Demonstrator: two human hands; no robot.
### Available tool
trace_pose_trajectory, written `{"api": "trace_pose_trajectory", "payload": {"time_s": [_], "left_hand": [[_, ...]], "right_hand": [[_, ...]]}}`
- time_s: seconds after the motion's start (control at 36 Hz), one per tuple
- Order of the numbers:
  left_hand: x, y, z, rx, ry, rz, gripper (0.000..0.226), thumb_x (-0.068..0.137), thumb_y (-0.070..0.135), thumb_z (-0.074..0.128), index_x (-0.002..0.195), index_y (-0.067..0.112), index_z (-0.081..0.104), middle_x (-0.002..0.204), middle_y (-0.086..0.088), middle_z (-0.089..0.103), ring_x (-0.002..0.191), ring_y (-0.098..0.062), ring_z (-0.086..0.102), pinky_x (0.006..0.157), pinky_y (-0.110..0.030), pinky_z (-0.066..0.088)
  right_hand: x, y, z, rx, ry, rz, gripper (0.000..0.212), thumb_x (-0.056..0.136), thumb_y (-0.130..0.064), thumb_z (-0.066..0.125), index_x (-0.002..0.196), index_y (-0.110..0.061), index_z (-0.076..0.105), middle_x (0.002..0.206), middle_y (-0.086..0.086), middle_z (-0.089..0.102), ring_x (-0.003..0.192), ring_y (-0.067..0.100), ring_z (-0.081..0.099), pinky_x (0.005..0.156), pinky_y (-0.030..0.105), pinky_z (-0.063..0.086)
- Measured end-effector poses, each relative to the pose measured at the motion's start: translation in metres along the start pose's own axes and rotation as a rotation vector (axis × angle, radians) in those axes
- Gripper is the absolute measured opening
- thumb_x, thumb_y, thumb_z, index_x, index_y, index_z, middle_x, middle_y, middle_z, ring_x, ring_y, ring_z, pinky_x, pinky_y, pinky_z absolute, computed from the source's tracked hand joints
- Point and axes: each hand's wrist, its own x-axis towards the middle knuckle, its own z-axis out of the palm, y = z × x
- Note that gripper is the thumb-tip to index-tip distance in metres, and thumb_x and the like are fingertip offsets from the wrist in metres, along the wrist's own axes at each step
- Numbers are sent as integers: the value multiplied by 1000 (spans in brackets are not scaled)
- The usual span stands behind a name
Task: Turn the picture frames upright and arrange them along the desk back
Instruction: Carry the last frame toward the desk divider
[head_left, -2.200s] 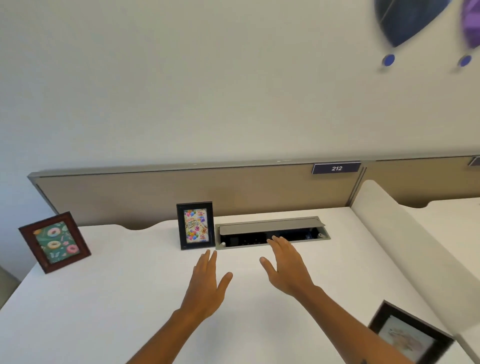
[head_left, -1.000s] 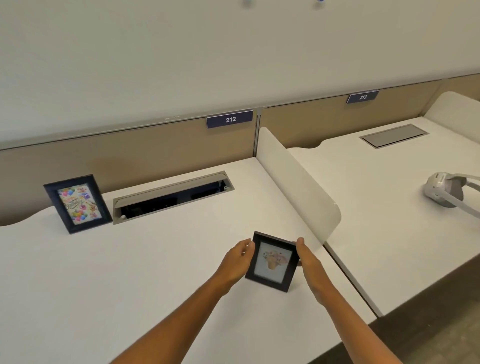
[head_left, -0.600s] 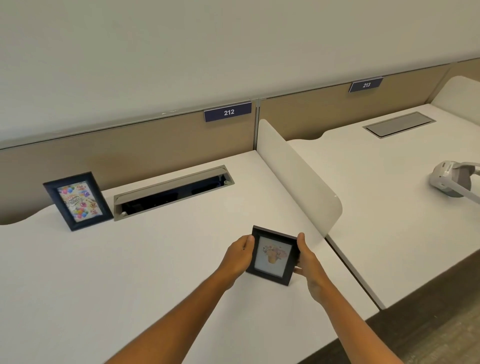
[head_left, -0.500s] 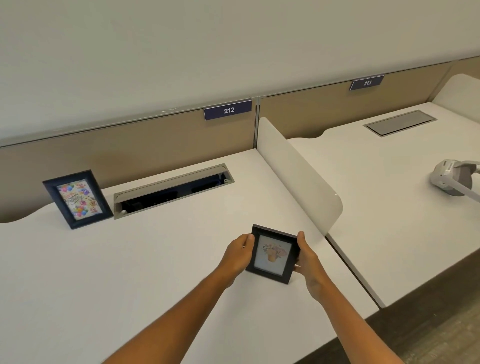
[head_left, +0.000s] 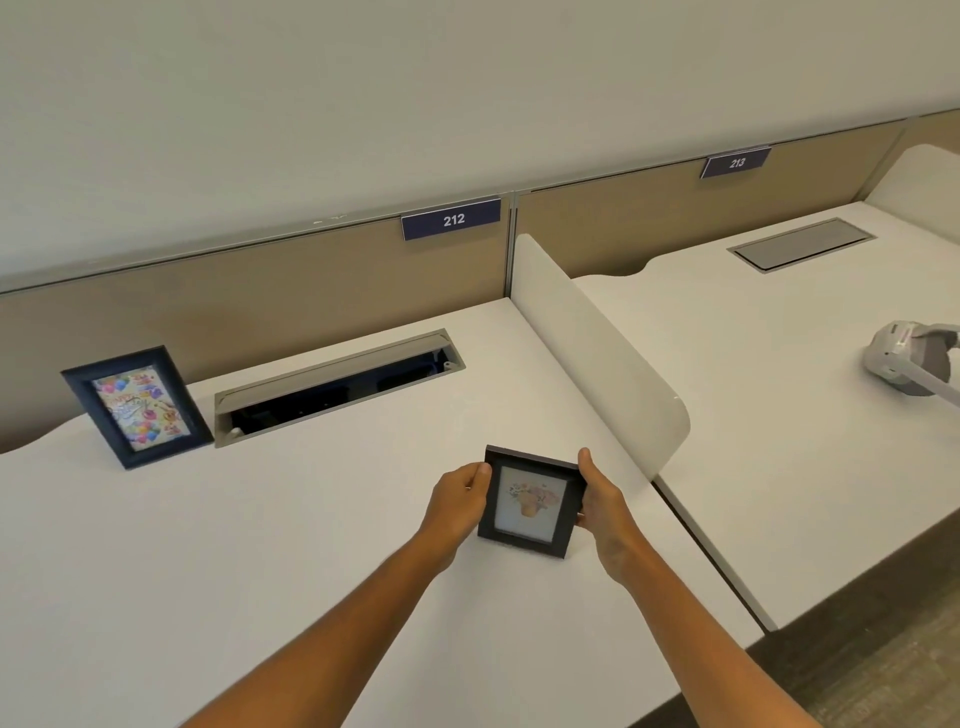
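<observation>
A small black picture frame (head_left: 530, 503) with a flower-pot print is held between both hands just above the white desk (head_left: 260, 545), near its right side. My left hand (head_left: 457, 499) grips its left edge and my right hand (head_left: 602, 501) grips its right edge. The frame is tilted up, its picture facing me. A dark blue frame (head_left: 136, 406) with a colourful balloon print stands upright at the desk back, left of the cable tray.
An open grey cable tray (head_left: 337, 387) is set into the desk back. A white divider panel (head_left: 597, 343) bounds the desk on the right. On the neighbouring desk lie a headset (head_left: 904, 369) and a closed cable hatch (head_left: 800, 244). A beige back partition (head_left: 260, 296) carries the label 212.
My view swung right from the desk back. Both hands moved to the black frame lying near the right edge, took hold of it and tilted it up off the desk.
</observation>
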Motion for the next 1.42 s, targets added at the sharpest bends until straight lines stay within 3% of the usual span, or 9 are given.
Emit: {"api": "trace_pose_trajectory", "payload": {"time_s": [0.08,0.28,0.44,0.61,0.83,1.03,1.19,1.33,1.42], "left_hand": [[15,7,-7,-8,-1,-1,41,112,36,41,98,9,69,98,-8,74,85,-15,61,73,-27,49],[60,34,-24,-6,52,18,42,111,38,45,109,9,74,107,-6,77,103,-23,69,91,-45,58],[110,59,-41,-20,88,10,41,110,40,47,106,13,77,104,-3,78,104,-24,71,90,-44,58],[170,86,-58,-47,112,15,48,109,40,48,111,-1,72,113,-18,75,105,-30,70,99,-55,54],[258,114,-69,-113,158,-25,49,108,40,49,102,-5,68,99,-21,71,87,-26,59,78,-40,52],[312,126,-70,-90,127,-14,40,109,39,49,107,8,74,111,-12,75,105,-29,70,81,-31,58],[343,126,-75,-74,118,-10,33,109,38,50,82,29,66,90,13,67,103,-24,69,66,-21,52],[361,120,-78,-106,108,-64,30,108,42,51,83,33,65,107,1,69,113,-32,67,102,-53,55],[365,118,-79,-102,125,-45,31,108,40,51,81,33,64,96,9,66,114,-31,67,100,-46,57]], "right_hand": [[14,-14,1,-6,-16,-11,69,102,-79,40,112,-24,82,110,0,86,118,26,74,105,44,51],[55,-57,11,-24,-32,-56,74,95,-83,44,113,-22,80,114,4,85,120,29,74,111,50,49],[99,-98,27,-6,-11,-71,58,98,-80,43,93,-38,84,105,-3,87,117,25,75,116,57,47],[152,-144,42,11,33,-82,65,105,-72,43,126,-20,75,117,7,84,118,27,75,115,57,49],[232,-196,59,27,69,-88,64,106,-70,44,141,-21,64,127,9,79,122,28,72,107,51,50],[298,-218,61,56,105,-97,59,105,-70,47,141,-27,63,129,6,78,122,29,73,111,57,52],[341,-222,62,81,131,-73,59,101,-70,55,142,-29,62,131,6,77,123,30,72,114,62,52],[360,-221,67,66,103,-54,63,100,-72,55,144,-28,61,132,6,77,124,30,72,114,62,52],[367,-220,68,56,112,-62,65,96,-74,58,144,-30,61,133,6,76,124,29,72,113,63,52]]}}
